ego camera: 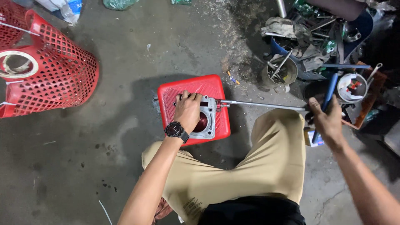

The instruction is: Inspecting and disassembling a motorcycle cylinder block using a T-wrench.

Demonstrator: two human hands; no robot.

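A grey metal engine cylinder block (207, 121) with a round bore lies on a red square plastic stool (196, 89). My left hand (187, 110), with a black watch on the wrist, presses down on top of the block. A long silver wrench bar (262, 104) runs from a fitting at the block's upper right corner out to the right. My right hand (327, 118) is closed on the blue handle (331, 85) of a tool beside the far end of that bar. My knees in tan trousers sit below the stool.
Red lattice plastic baskets (54, 71) lie at the left. At the upper right sit a pile of tools, rags and metal parts (308, 37), a small tin with tools (280, 71) and a white bowl (352, 87). The floor is stained concrete.
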